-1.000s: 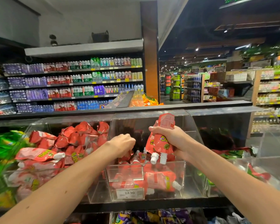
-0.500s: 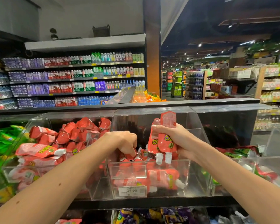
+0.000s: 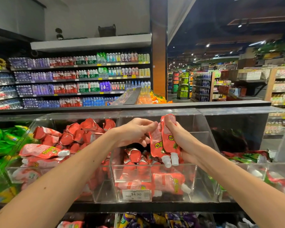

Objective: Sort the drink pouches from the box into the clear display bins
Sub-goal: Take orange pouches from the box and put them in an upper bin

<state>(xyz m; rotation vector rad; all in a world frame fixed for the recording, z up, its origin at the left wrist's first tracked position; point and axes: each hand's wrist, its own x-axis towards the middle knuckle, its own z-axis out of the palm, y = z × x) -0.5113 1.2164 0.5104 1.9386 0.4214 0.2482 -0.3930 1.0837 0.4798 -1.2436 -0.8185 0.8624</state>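
Your right hand [image 3: 183, 142] gripped two red pouches [image 3: 156, 143], caps down, above middle bin [image 3: 155, 165]; your left hand [image 3: 133, 132] empty, fingers loose, beside pouches.

Left hand [image 3: 135, 133] loose-fingered, close beside right hand [image 3: 183, 143] (fingers curled tight) round two pouches [image 3: 158, 144].

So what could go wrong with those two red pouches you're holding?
1. The right hand grips both red pouches together, caps down, so one might slip and drop outside the middle bin as the left hand reaches for them.
2. The right-hand bin holds green-and-red pouches, so a careless toss could mix the kinds.
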